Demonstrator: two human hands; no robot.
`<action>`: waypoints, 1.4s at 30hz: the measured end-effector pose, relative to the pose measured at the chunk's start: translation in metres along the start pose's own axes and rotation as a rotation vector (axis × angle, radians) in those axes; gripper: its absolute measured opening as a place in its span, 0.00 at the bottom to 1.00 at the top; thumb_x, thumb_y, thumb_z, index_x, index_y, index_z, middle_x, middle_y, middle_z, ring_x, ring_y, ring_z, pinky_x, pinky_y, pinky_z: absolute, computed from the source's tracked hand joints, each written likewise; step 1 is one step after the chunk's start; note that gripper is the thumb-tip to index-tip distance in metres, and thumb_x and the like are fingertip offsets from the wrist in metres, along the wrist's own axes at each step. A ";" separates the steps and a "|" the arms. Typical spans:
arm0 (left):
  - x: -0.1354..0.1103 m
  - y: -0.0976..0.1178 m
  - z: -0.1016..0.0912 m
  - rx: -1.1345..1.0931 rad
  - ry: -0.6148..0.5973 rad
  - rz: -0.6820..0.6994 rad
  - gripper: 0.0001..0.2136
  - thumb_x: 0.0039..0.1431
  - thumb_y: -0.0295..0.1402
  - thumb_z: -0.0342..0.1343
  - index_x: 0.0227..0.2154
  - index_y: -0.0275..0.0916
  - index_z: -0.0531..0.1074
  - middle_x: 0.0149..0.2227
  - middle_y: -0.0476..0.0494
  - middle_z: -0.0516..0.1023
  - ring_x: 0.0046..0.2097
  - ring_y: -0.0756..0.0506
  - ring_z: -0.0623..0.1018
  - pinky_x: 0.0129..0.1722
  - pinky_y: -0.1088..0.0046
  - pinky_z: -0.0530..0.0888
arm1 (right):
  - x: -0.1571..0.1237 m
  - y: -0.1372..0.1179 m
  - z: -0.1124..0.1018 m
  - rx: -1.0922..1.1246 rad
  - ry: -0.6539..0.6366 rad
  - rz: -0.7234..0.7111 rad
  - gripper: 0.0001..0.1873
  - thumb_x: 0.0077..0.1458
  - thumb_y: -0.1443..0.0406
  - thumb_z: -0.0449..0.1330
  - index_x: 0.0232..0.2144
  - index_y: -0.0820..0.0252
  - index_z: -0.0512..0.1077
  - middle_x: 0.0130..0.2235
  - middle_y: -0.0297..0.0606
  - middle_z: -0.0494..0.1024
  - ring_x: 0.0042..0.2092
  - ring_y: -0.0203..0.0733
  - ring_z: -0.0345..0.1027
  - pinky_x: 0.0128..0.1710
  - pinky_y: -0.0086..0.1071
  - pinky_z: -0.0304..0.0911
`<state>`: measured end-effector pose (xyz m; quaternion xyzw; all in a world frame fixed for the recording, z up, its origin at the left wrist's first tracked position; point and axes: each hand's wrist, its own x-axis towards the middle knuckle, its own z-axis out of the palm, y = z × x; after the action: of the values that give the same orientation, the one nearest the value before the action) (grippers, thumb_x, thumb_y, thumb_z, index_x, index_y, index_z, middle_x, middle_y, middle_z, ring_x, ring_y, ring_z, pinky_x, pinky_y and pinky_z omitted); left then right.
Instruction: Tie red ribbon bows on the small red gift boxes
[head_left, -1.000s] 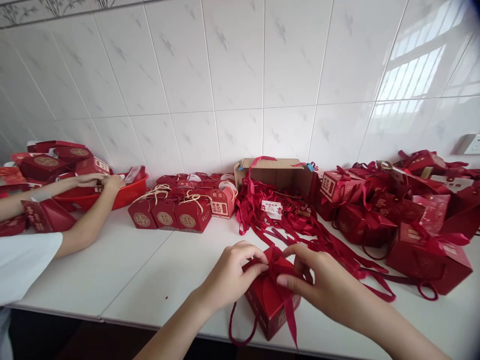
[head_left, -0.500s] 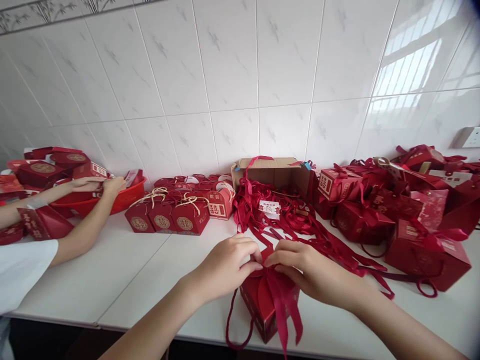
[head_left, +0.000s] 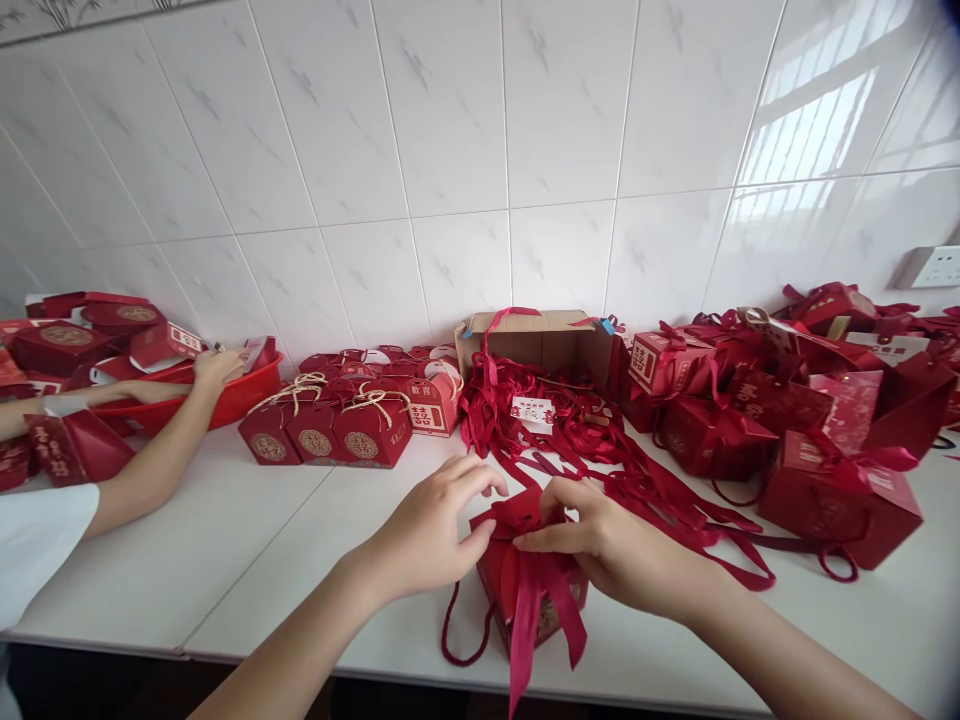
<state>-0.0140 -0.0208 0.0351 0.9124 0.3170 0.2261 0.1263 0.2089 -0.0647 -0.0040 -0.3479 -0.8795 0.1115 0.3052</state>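
Note:
In front of me on the white table stands a small red gift box (head_left: pixel 491 578), topped by a red ribbon (head_left: pixel 531 598) tied in a bow whose tails hang over the near side. A dark red cord handle (head_left: pixel 452 650) loops out at the box's left. My left hand (head_left: pixel 427 530) is beside the bow's left side, thumb and forefinger apart, holding nothing. With bent thumb and fingers, my right hand (head_left: pixel 619 550) grips the ribbon at the bow's right side; the exact contact is partly hidden.
Loose red ribbons (head_left: pixel 570 435) spill from a cardboard box (head_left: pixel 536 322) by the tiled wall. Red boxes with twine bows (head_left: pixel 367 435) stand in rows at left. Ribboned boxes (head_left: pixel 840 505) pile up at right. Far left, another person's hands work by a red basin (head_left: pixel 255 390).
My left fingers have let go of the bow and spread apart. My right hand remains at the ribbon, its thumb now reaching further left. The other person's nearer hand stays at the basin.

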 end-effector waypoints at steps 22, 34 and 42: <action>0.006 -0.004 0.027 -0.342 0.176 -0.051 0.10 0.52 0.18 0.49 0.31 0.40 0.68 0.33 0.50 0.74 0.37 0.50 0.74 0.39 0.76 0.70 | 0.002 -0.005 0.005 0.199 0.020 0.003 0.27 0.57 0.79 0.46 0.47 0.50 0.75 0.39 0.40 0.67 0.39 0.36 0.65 0.37 0.29 0.66; -0.005 0.000 0.038 -0.162 0.403 0.019 0.10 0.52 0.17 0.49 0.31 0.39 0.67 0.31 0.49 0.71 0.34 0.51 0.72 0.36 0.76 0.70 | 0.003 -0.011 0.013 0.277 0.083 0.016 0.24 0.55 0.79 0.49 0.45 0.54 0.76 0.39 0.42 0.68 0.39 0.38 0.66 0.38 0.30 0.66; -0.012 0.002 0.041 -0.141 0.457 -0.070 0.07 0.53 0.21 0.54 0.29 0.39 0.74 0.30 0.49 0.78 0.33 0.50 0.77 0.36 0.77 0.72 | 0.001 -0.013 0.012 0.257 0.093 0.027 0.24 0.54 0.80 0.49 0.46 0.56 0.75 0.40 0.43 0.69 0.40 0.38 0.67 0.39 0.29 0.66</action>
<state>-0.0010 -0.0330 -0.0036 0.8148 0.3522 0.4439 0.1225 0.1937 -0.0736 -0.0081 -0.3225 -0.8381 0.2109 0.3861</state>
